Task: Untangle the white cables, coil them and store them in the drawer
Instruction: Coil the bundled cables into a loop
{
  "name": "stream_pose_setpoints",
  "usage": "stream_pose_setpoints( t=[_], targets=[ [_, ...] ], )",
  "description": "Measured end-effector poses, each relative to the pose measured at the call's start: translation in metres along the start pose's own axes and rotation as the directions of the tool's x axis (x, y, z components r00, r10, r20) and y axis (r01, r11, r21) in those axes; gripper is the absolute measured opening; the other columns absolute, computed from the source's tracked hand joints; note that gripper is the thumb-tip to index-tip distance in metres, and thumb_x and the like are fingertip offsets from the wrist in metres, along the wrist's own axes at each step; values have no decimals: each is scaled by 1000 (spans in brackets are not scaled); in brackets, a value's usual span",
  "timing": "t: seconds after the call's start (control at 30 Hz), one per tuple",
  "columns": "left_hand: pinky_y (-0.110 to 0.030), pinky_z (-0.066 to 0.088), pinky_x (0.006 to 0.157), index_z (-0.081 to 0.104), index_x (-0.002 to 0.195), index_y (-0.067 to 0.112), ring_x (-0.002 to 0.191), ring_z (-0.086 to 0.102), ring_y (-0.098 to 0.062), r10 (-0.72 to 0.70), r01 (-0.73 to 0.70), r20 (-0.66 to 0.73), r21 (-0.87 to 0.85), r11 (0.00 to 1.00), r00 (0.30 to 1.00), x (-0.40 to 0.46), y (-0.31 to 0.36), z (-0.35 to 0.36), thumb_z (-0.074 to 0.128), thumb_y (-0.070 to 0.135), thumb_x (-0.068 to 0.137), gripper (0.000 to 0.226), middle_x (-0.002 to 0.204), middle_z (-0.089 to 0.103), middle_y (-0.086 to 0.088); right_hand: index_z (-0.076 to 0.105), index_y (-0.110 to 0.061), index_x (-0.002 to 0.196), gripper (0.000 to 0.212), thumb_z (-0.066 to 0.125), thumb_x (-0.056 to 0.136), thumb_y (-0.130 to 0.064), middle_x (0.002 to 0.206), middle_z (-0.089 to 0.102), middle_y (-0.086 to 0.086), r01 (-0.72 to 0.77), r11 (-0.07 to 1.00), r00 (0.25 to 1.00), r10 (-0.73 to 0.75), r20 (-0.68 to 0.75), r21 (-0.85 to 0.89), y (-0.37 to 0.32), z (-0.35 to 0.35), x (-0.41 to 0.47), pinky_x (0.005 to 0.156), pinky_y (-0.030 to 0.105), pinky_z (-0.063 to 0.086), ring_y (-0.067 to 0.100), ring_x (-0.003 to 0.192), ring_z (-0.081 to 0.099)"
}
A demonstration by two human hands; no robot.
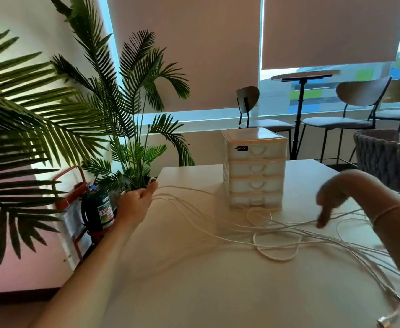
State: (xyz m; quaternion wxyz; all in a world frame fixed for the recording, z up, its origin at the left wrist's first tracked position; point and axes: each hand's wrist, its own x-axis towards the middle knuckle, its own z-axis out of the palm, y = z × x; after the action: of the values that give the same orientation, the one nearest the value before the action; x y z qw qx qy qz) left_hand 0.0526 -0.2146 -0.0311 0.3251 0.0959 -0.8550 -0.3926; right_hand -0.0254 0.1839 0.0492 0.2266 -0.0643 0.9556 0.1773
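Step in hand: untangling; nothing looks coiled yet, and all four drawers of the drawer unit (256, 169) are closed.
Left hand (136, 201): at the counter's (194, 268) far left edge, fingers pinching several white cables (218, 233) pulled taut.
Right hand (331, 197): blurred, fingers curled down onto strands at the right; whether they grip, I cannot tell.
Cables: fanned across the counter, loops crossing before the unit.
Next move: probably separating one strand.
Room: open near side; palm plant (128, 129) crowds the left edge.
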Motion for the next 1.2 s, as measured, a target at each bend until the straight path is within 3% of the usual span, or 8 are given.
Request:
stream_pose_setpoints(
  t=[0.13, 0.33, 0.5, 0.73, 0.83, 1.03, 1.13, 1.2],
  targets=[
    [-15, 26, 33, 34, 47, 13, 29, 26, -5, -8, 18, 44, -223, 975, 999, -2, 9, -2, 47, 42, 92, 55, 36, 31, 7, 55, -7, 125, 37, 50, 94, -27, 130, 54, 10, 230, 950, 919, -141, -368, 212, -74, -16, 40, 98, 28, 38, 24, 120, 50],
    [-14, 21, 34, 39, 37, 19, 28, 25, -7, 22, -10, 39, -287, 958, 999, 3, 13, -6, 45, 52, 86, 59, 32, 30, 7, 53, -9, 129, 38, 47, 93, -17, 130, 55, 8, 138, 968, 966, -84, -243, 211, -107, 32, 88, 93, 28, 44, 23, 118, 53],
    [-13, 20, 34, 42, 39, 19, 26, 25, -6, -24, 30, 22, -361, 932, 999, 7, 11, -3, 44, 48, 90, 59, 32, 32, 8, 62, -15, 110, 31, 44, 89, -3, 88, 58, -1, 198, 716, 976, -205, -69, 669, -80, 33, 86, 51, 22, 38, 15, 63, 54],
    [-15, 21, 33, 44, 34, 21, 27, 25, -8, -15, 26, 37, -331, 943, 999, 7, 10, -4, 43, 46, 93, 65, 31, 31, 5, 60, -2, 66, 21, 74, 77, -13, 62, 61, 12, 29, 673, 938, 238, -254, 739, -65, 53, 103, 38, 21, 45, 19, 46, 58],
    [-17, 24, 34, 41, 36, 18, 28, 27, -8, -5, 16, 42, -274, 962, 999, 6, 6, -7, 44, 46, 92, 63, 31, 32, 4, 56, -5, 68, 13, 54, 81, -6, 78, 66, 16, -104, 603, 784, 539, -308, 791, -20, 63, 104, 64, 27, 52, 27, 71, 65],
    [-20, 27, 35, 37, 45, 11, 28, 30, -7, -27, 42, 74, -211, 977, 997, 4, 5, -2, 48, 42, 92, 58, 31, 34, 4, 62, -3, 105, 38, 56, 74, -23, 119, 52, 24, -378, 538, 630, 746, -217, 753, 76, 66, 171, 99, 46, 35, 40, 116, 46],
    [-23, 31, 38, 36, 45, 11, 27, 30, -6, -4, 30, 133, -194, 981, 991, 1, 9, 5, 49, 40, 92, 57, 32, 34, 5, 61, -1, 107, 34, 58, 80, -22, 123, 49, 28, -236, 597, 545, 735, -404, 767, 8, 32, 101, 95, 43, 37, 42, 116, 43],
    [-28, 30, 44, 37, 44, 13, 28, 30, -5, 11, 22, 163, -200, 979, 986, 1, 12, 10, 51, 38, 92, 56, 34, 35, 6, 64, -1, 105, 28, 53, 88, -20, 115, 58, 25, 56, 685, 601, 558, -573, 726, -52, 14, 71, 84, 34, 43, 38, 108, 53]
  ],
)
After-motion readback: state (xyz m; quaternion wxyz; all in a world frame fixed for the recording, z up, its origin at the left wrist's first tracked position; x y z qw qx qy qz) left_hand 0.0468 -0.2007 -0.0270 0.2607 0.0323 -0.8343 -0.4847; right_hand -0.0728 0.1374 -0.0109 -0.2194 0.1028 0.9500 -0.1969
